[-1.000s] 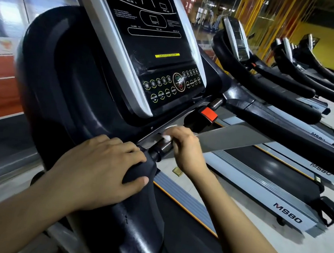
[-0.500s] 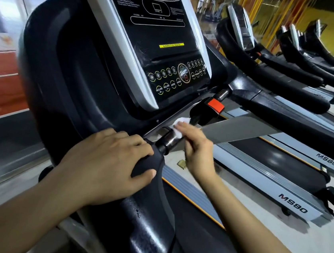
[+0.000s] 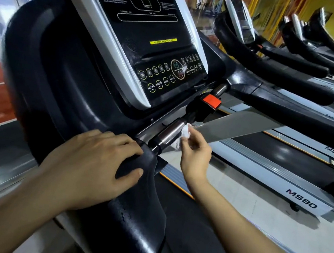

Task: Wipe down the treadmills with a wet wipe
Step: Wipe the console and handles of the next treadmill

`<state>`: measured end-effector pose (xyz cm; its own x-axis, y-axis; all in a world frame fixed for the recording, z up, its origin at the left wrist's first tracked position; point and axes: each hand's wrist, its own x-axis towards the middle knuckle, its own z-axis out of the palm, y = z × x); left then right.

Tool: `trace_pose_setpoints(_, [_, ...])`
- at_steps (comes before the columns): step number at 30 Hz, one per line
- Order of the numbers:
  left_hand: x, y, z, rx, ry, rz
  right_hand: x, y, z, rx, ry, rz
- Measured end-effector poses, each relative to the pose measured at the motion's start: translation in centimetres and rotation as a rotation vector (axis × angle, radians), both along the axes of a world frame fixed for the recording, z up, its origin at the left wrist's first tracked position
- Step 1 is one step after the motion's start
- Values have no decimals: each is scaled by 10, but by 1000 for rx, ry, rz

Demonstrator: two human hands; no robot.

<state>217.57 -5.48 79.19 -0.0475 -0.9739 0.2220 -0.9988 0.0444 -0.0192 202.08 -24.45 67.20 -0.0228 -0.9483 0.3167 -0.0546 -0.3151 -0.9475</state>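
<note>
We take the near treadmill (image 3: 66, 85) as our landmark — a heavy, rigid machine that will not shift under wiping pressure, so we judge that firm strokes are safe. Its console (image 3: 150, 47) stands above and behind both hands. Our left hand (image 3: 93, 159) rests on the padded black handrail (image 3: 140, 185) at the console's lower left, fingers draped over the top, thumb hooked around the near side. The chrome grip sensor (image 3: 170, 132) lies just below the console — smooth and probably slippery when wet. Our right hand (image 3: 196, 152) pinches the wet wipe (image 3: 184, 133) between thumb and fingertips, touching the sensor's right side. The wipe is light, limp and crumpled; we judge it best held bunched.
</note>
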Motion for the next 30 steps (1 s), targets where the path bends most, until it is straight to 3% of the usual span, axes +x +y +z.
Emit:
trace_pose_setpoints(5, [-2, 0, 1, -6, 11, 15, -9, 55, -5, -88, 64, 144])
trace_pose_setpoints(12, [-3, 2, 4, 18, 52, 32, -11, -2, 14, -146, 245, -1])
trace_pose_setpoints(16, [-3, 2, 3, -10, 62, 21, -30, 16, 25, -403, 496, 143])
trace_pose_setpoints(19, [-3, 1, 3, 11, 87, 16, -33, -18, 61, -572, 589, 113])
trace_pose_setpoints(23, [-2, 2, 3, 30, 79, 40, 2, -84, 101, -538, 903, 59])
trace_pose_setpoints(30, [-1, 3, 3, 22, 104, 34, 40, -127, 86, -434, 1374, 61])
